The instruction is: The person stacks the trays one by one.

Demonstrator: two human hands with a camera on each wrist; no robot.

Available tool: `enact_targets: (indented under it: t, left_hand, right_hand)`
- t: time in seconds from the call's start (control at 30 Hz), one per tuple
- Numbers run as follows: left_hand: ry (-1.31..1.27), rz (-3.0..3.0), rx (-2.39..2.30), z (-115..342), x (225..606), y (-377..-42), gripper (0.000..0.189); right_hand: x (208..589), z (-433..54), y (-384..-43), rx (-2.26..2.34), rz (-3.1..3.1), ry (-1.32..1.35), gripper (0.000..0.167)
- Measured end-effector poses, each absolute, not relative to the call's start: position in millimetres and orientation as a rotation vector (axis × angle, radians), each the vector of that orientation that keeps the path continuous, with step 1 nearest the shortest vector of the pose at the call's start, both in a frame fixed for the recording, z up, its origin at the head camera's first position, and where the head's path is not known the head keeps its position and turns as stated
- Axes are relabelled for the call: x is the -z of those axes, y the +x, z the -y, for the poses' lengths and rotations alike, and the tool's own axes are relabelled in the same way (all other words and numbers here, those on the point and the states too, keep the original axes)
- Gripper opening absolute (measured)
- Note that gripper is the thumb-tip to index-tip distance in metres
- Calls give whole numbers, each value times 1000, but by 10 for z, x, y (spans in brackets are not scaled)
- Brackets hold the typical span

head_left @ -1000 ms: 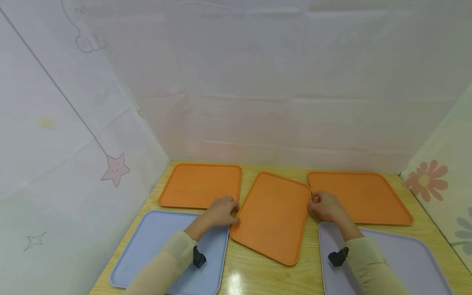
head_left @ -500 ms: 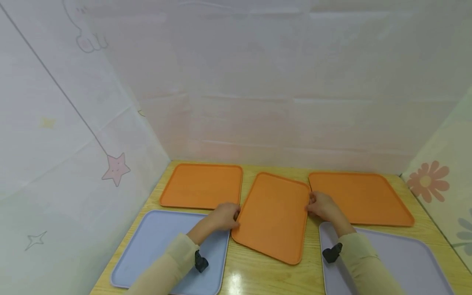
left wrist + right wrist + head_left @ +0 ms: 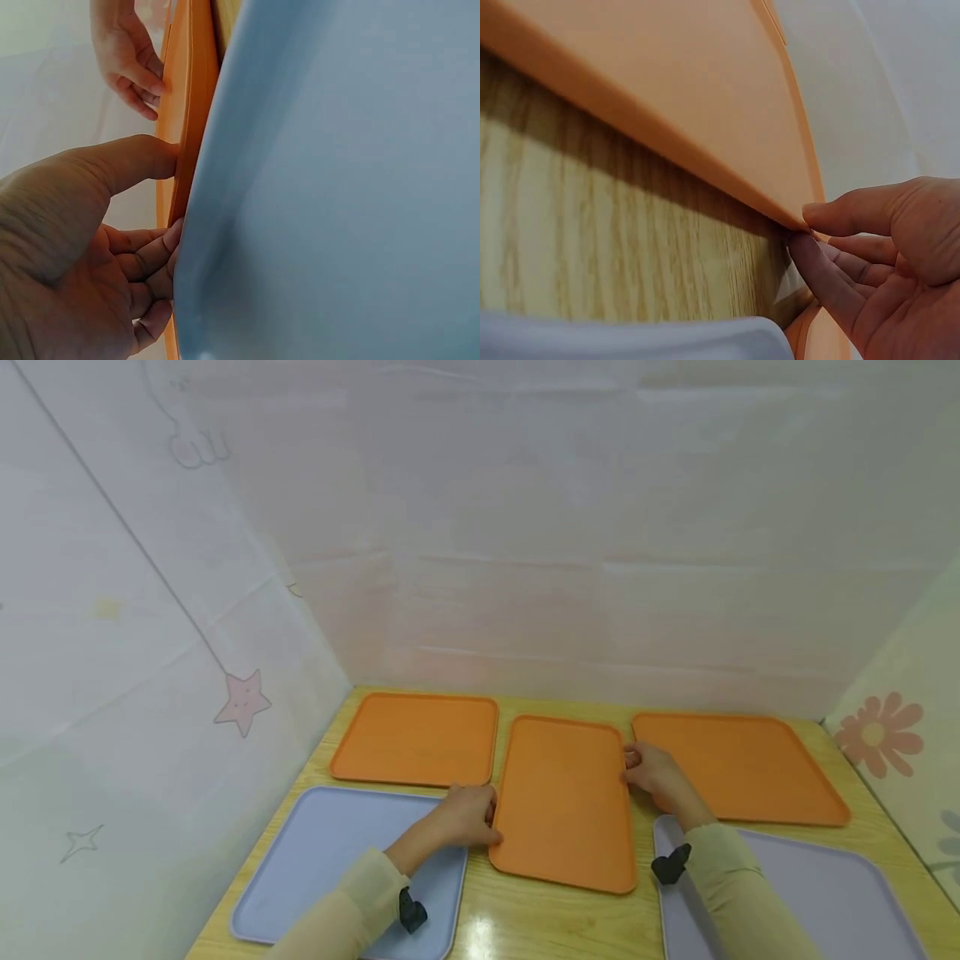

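An orange tray [image 3: 566,810] lies lengthwise in the middle of the wooden table, between the other trays. My left hand [image 3: 463,818] grips its left rim, thumb on the edge and fingers curled below, as the left wrist view shows close beside the light-blue tray [image 3: 345,165]. On the opposite side my right hand [image 3: 660,777] pinches the right rim near the far end. In the right wrist view, the thumb and index finger of the right hand [image 3: 900,262] meet at the edge of the orange tray [image 3: 697,97], with a dark shadow beneath the rim.
Two more orange trays lie at the back left [image 3: 416,739] and back right [image 3: 742,764]. A lilac tray [image 3: 817,893] lies at the front right. Bare wood of the table [image 3: 540,927] shows in front. Patterned white sheets [image 3: 495,527] rise behind and at both sides.
The middle orange tray has turned from a slant to nearly straight. My left hand has moved slightly right and toward the front with its rim; my right hand has stayed almost in place.
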State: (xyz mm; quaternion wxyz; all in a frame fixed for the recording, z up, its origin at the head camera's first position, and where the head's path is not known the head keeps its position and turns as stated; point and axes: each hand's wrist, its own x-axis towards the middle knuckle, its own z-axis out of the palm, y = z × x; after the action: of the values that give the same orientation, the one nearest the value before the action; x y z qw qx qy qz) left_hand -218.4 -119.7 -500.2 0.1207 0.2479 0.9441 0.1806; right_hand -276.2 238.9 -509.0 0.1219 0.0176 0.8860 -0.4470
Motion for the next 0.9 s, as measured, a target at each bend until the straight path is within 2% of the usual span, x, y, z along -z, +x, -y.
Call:
enact_targets:
  t: [0.33, 0.6, 0.9]
  left_hand:
    - [693, -2738, -647, 1134, 5029, -2186, 39]
    - [602, -2664, -750, 1134, 5049, -2227, 56]
    - [551, -2618, -811, 1154, 5056, -2234, 66]
  right_hand:
    - [5057, -2441, -2726, 1492, -2532, -35, 68]
    - [4994, -2642, -2592, 1140, -2789, -282, 57]
    - [4910, -2958, -2389, 1098, -2892, -410, 56]
